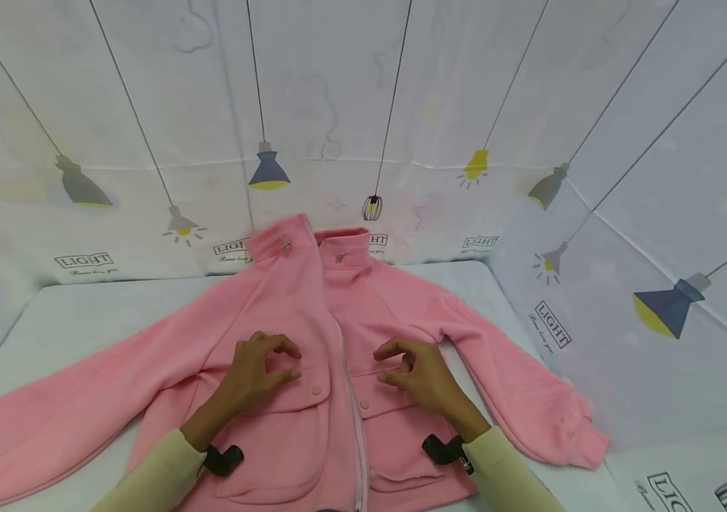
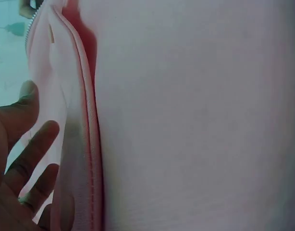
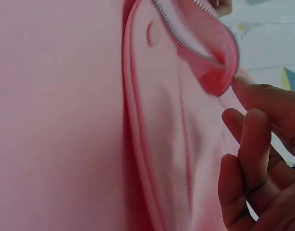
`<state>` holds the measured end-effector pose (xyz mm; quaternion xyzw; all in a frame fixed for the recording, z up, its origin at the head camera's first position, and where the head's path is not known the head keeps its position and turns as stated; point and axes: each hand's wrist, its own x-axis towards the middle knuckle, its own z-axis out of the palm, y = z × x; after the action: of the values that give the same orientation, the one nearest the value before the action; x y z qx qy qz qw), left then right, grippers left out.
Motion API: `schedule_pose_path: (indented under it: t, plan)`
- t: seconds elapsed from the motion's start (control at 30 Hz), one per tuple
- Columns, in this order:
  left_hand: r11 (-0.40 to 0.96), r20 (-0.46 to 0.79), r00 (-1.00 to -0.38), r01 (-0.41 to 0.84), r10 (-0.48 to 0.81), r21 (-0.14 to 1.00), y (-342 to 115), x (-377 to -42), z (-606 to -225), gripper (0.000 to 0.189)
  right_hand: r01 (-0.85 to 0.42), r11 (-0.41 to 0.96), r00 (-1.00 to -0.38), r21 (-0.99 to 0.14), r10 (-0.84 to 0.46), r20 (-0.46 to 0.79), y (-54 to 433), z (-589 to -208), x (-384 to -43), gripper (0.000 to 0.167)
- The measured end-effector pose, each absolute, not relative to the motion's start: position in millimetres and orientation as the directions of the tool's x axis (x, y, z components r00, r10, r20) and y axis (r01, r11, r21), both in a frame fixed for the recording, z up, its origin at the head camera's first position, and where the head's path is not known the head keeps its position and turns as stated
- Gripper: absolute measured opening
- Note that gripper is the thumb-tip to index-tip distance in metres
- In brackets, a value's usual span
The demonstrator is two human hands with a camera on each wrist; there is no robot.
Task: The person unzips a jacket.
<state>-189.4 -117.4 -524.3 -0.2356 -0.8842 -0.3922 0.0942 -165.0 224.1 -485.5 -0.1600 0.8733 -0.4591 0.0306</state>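
Note:
A pink zip-up jacket (image 1: pixel 277 306) lies spread front side up, its collar at the far side and its front zipper (image 1: pixel 357 434) partly parted. Over the chest pocket on the left is my left hand (image 1: pixel 256 371), thumb and fingers bent apart with nothing between them. My right hand (image 1: pixel 426 375) is above the other pocket in a similar loose curve, also holding nothing. In the left wrist view, the spread fingers (image 2: pixel 34 154) are beside a pocket flap edge (image 2: pixel 87 120). The right wrist view has zipper teeth (image 3: pixel 183 41) near the thumb tip.
Under the jacket is a white table (image 1: pixel 91 313). A white cloth wall (image 1: pixel 331 92) printed with hanging lamps rises behind it, with another wall (image 1: pixel 645 213) on the right. One sleeve (image 1: pixel 62 405) stretches left and the other sleeve (image 1: pixel 517 384) bends down to the right.

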Motion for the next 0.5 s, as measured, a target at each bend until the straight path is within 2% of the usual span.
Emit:
schedule_pose_path:
  t: [0.23, 0.5]
  plan:
    - [0.585, 0.326, -0.885, 0.464, 0.332, 0.665, -123.6, -191.6, -535.5, 0.025, -0.27, 0.545, -0.943, -0.794, -0.318, 0.103, 223.3, -507.0, -184.2, 0.03]
    - [0.582, 0.299, -0.895, 0.443, 0.332, 0.682, -128.3, -192.8, -539.6, 0.027, -0.23, 0.524, -0.948, -0.82, -0.309, 0.069, 223.5, -519.6, -189.4, 0.023]
